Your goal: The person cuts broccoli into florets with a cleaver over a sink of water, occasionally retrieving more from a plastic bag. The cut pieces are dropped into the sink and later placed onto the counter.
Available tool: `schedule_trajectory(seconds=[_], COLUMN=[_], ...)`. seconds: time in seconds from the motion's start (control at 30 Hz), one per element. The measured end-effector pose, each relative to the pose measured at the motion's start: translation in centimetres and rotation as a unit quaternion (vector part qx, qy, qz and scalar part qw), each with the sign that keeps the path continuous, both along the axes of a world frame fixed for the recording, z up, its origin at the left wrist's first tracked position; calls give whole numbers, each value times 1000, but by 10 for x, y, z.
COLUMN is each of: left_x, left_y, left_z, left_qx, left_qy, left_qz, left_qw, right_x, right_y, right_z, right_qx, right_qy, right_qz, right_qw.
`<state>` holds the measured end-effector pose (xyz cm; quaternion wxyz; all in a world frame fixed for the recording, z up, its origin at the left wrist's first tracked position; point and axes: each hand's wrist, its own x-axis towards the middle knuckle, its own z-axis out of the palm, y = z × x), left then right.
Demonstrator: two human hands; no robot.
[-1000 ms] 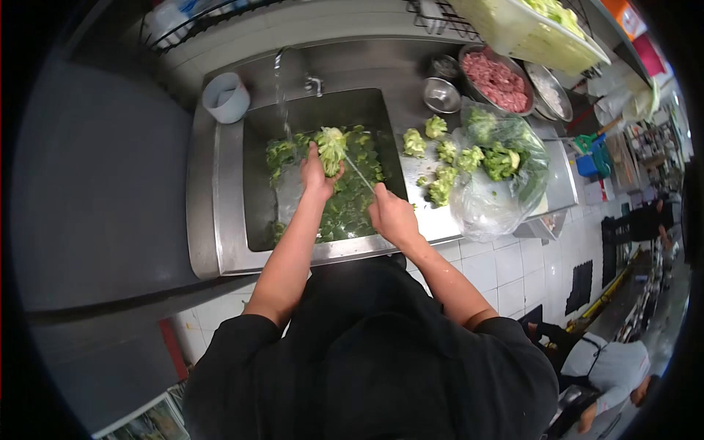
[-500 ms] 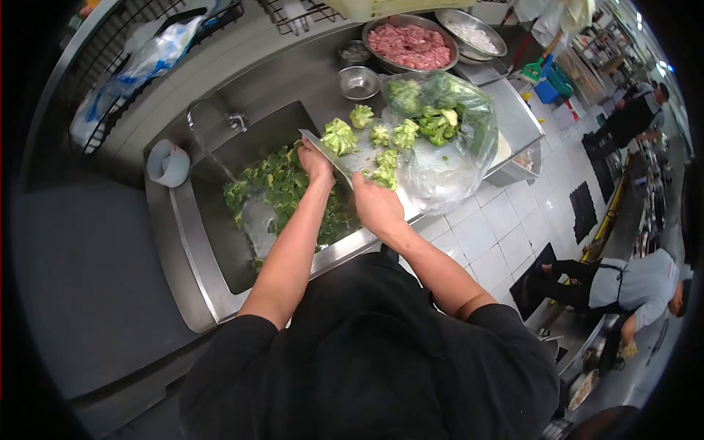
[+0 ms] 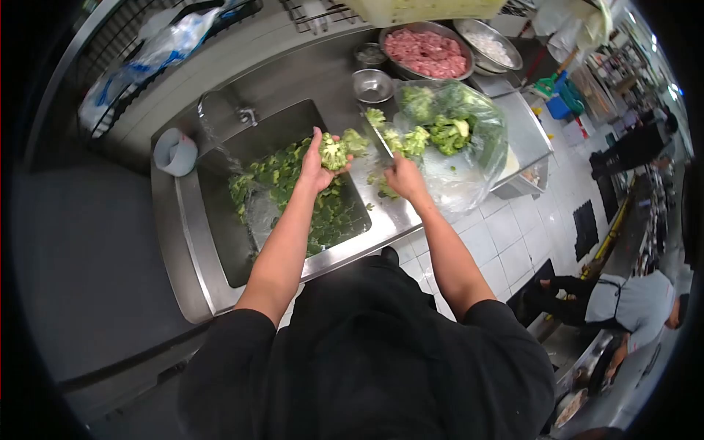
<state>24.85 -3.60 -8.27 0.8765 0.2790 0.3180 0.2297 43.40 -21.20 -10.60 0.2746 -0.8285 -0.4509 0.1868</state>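
Note:
Over the right edge of the sink (image 3: 218,249), my left hand (image 3: 315,172) cradles a piece of broccoli (image 3: 334,152), its cut stem side facing up. My right hand (image 3: 405,178) grips the handle of a knife (image 3: 380,141), whose blade points away from me above the counter. Cut florets (image 3: 293,192) fill much of the sink water, with a stream running in from the tap (image 3: 247,116). Beside the knife lie more broccoli pieces (image 3: 415,141), partly hidden by hand and blade. A clear plastic bag (image 3: 480,172) holds further broccoli heads (image 3: 449,136).
Behind the counter stand a bowl of raw meat (image 3: 429,53), a bowl of white pieces (image 3: 488,45) and a small steel bowl (image 3: 372,86). A white plastic container (image 3: 175,152) sits left of the sink. A person (image 3: 634,301) works at the far right.
My left hand has come up from beside the blade and now holds a broccoli piece. My right hand has shifted right and away from me with the knife, apart from the left.

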Motion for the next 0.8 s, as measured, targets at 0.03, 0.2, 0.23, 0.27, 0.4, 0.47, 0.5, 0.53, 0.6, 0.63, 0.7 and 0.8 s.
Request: schedule_trajectory(seconds=[0.03,0.2,0.23,0.27,0.4,0.47,0.5,0.53,0.6,0.63,0.7,0.8], left_x=[-14,-108,-135,-162,-196,-208,-210,-207,-199,-196,-195,-198], left_y=[-1,35,38,28,9,4,1,-4,-17,-24,-35,-46], left_z=[-1,-117,-149,-155,-145,-112,-91,-72,-31,-8,22,50], left_qx=[0,42,67,57,1,28,27,63,97,139,179,285], left_qy=[1,170,332,337,343,168,167,101,28,10,-8,40], left_qz=[11,-5,-68,-59,95,81,84,77,67,73,80,121], left_qw=[1000,985,938,938,934,982,982,990,993,988,981,950], right_x=[-3,-34,-43,-51,-87,-111,-123,-134,-154,-161,-171,-191], right_y=[-2,-8,-12,-13,-16,-15,-13,-10,-1,4,14,22], right_z=[-1,9,13,24,30,37,40,35,52,61,73,105], right_qx=[0,102,116,77,23,48,78,103,161,163,162,171], right_qy=[1,25,47,43,22,53,79,84,104,117,98,51], right_qz=[11,2,0,24,52,67,75,79,107,123,150,185], right_qw=[1000,994,992,996,998,995,991,988,976,972,970,966])
